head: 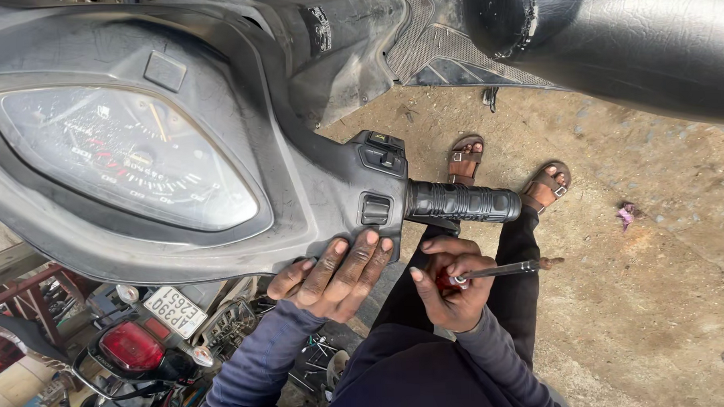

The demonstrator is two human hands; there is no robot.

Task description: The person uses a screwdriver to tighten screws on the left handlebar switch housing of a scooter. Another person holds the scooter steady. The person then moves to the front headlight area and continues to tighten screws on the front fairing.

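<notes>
Right hand point(449, 285) fist-gripping red-handled screwdriver point(493, 273) just below rubber grip point(462, 202), left hand point(332, 277) fingers spread, pressing handlebar housing point(329, 192) underside beside switch block point(377, 183), speedometer point(124, 156) beyond, seat point(629, 34) farthest.

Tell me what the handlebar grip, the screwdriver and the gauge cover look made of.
Handlebar grip: black rubber by the look, matt and ribbed. Screwdriver in the right hand: shiny metal shaft, red handle probably plastic, mostly hidden. Gauge cover: clear plastic, likely, dusty and glare-streaked. The left hand rests on the matt black housing's edge.
</notes>
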